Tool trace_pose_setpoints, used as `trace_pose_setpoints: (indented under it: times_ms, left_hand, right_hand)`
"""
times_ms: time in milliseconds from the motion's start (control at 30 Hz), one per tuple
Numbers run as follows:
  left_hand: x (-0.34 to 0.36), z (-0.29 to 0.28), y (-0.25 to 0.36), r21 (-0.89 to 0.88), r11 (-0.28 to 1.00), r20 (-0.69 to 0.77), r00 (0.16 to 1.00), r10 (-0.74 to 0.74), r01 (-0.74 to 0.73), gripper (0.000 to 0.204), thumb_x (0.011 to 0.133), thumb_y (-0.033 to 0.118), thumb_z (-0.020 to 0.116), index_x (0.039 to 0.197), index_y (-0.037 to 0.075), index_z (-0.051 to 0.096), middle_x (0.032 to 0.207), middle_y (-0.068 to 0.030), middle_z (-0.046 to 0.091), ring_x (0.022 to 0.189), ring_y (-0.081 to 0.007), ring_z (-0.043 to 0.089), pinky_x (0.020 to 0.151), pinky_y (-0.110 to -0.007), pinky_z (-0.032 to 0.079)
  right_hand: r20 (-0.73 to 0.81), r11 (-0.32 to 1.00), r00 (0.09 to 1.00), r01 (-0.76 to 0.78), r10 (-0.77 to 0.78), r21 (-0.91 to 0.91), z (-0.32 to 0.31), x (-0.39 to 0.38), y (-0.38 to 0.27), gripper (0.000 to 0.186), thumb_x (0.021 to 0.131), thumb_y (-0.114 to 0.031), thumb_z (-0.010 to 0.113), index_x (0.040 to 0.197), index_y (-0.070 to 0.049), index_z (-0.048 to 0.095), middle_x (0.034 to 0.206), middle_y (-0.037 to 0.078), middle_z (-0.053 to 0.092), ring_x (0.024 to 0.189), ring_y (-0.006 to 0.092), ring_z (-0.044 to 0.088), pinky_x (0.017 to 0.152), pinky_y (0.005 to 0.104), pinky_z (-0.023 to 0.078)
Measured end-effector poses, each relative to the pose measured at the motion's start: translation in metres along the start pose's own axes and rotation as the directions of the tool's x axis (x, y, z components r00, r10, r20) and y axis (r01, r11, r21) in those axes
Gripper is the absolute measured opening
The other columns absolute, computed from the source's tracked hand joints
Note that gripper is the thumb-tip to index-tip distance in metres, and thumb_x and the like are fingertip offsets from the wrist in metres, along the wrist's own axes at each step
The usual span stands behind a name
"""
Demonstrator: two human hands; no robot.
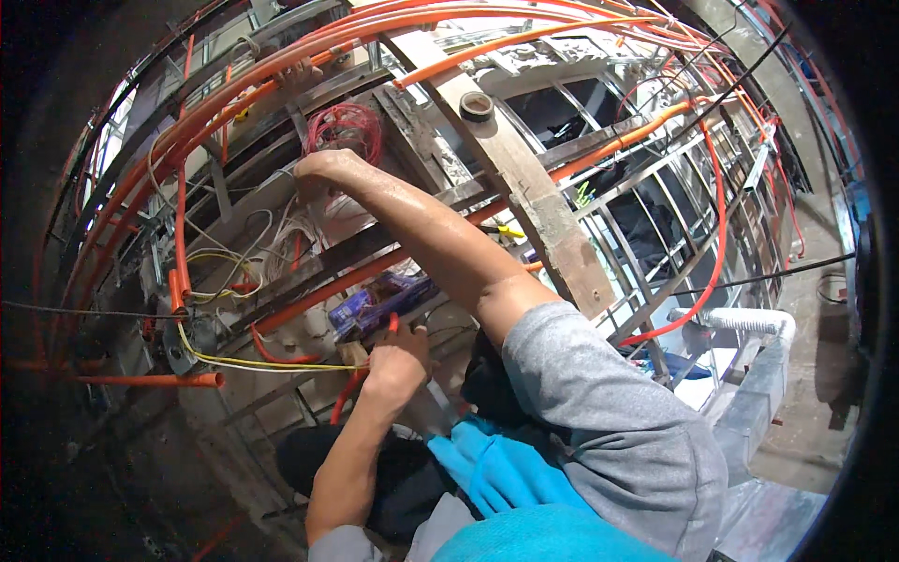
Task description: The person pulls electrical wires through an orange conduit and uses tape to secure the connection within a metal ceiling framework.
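Observation:
My left hand point(399, 363) is closed around a red flexible conduit point(348, 391), low and left of the middle. Yellow and white wires point(272, 363) run from the left up to its fingers. Just beyond it lies a purple plastic package point(382, 305). My right arm stretches across the middle to the upper left, and my right hand point(323, 169) bends down at the wrist. Its fingers are mostly hidden, near a bundle of white cables point(298, 229), so I cannot see what they hold. A coil of thin red wire point(345, 131) lies just past it.
Orange conduits point(431, 17) arch across the top. A wooden plank point(529, 183) crosses the metal framing, with a roll of tape point(476, 106) on it. At the lower left an orange pipe end point(211, 379) juts out. Metal ductwork point(754, 412) stands at the right.

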State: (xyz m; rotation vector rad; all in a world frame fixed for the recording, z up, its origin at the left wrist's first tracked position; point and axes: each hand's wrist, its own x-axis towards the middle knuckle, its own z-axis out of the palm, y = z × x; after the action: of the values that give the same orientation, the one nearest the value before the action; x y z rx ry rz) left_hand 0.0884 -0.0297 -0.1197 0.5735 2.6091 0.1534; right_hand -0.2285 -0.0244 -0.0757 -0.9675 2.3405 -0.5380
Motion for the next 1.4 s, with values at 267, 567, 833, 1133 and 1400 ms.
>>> trace_pose_setpoints:
  times_ms: [267, 567, 833, 1133, 1400]
  left_hand:
    - [-0.001, 0.0, -0.003, -0.012, 0.998, -0.026, 0.998, 0.063, -0.063, 0.028, 0.09, 0.018, 0.061, 0.111, 0.0, 0.062, 0.107, -0.0256, 0.069, 0.092, -0.0392, 0.071, 0.079, -0.047, 0.059]
    - [0.003, 0.007, -0.002, -0.003, 0.997, -0.076, 0.994, 0.081, -0.081, 0.043, 0.086, 0.028, 0.072, 0.117, 0.001, 0.063, 0.105, -0.0249, 0.068, 0.091, -0.0384, 0.071, 0.078, -0.045, 0.059]
    - [-0.009, -0.008, -0.001, -0.08, 0.995, -0.076, 0.996, 0.052, -0.058, 0.056, 0.077, 0.039, 0.081, 0.111, -0.002, 0.064, 0.104, -0.0222, 0.068, 0.103, -0.0396, 0.066, 0.088, -0.046, 0.055]
    - [0.001, -0.013, 0.003, -0.107, 0.993, 0.062, 0.997, 0.053, -0.046, 0.053, 0.08, 0.041, 0.08, 0.106, -0.002, 0.065, 0.099, -0.0235, 0.07, 0.099, -0.0395, 0.069, 0.085, -0.045, 0.056]
    - [0.002, -0.015, 0.011, -0.102, 0.992, 0.017, 0.997, 0.078, -0.075, 0.05, 0.078, 0.039, 0.081, 0.103, -0.001, 0.065, 0.092, -0.0235, 0.072, 0.093, -0.0379, 0.071, 0.083, -0.044, 0.056]
  right_hand:
    - [-0.002, 0.995, 1.0, 0.016, -0.016, -0.1, 0.005, -0.002, -0.006, 0.04, 0.089, -0.037, 0.069, 0.113, -0.005, 0.073, 0.099, 0.012, 0.074, 0.083, 0.0241, 0.072, 0.07, 0.0388, 0.06]
    - [-0.031, 0.992, 1.0, -0.006, 0.002, -0.128, 0.006, -0.006, -0.011, 0.041, 0.091, -0.042, 0.066, 0.106, -0.005, 0.074, 0.095, 0.01, 0.073, 0.08, 0.0232, 0.071, 0.067, 0.0378, 0.059]
    - [-0.24, 0.987, 0.965, 0.129, -0.103, 0.098, 0.027, 0.008, -0.012, 0.034, 0.08, -0.031, 0.075, 0.105, -0.008, 0.074, 0.097, 0.012, 0.072, 0.085, 0.0278, 0.07, 0.071, 0.0393, 0.057]
    - [-0.299, 0.986, 0.94, 0.146, -0.162, -0.075, 0.031, 0.008, -0.007, 0.038, 0.078, -0.034, 0.076, 0.106, -0.008, 0.074, 0.099, 0.014, 0.073, 0.095, 0.0283, 0.071, 0.078, 0.0404, 0.056]
    - [-0.114, 0.975, 0.983, 0.121, -0.143, -0.185, 0.02, 0.019, 0.0, 0.034, 0.087, -0.033, 0.069, 0.107, -0.007, 0.074, 0.101, 0.012, 0.073, 0.091, 0.0275, 0.069, 0.079, 0.0413, 0.055]
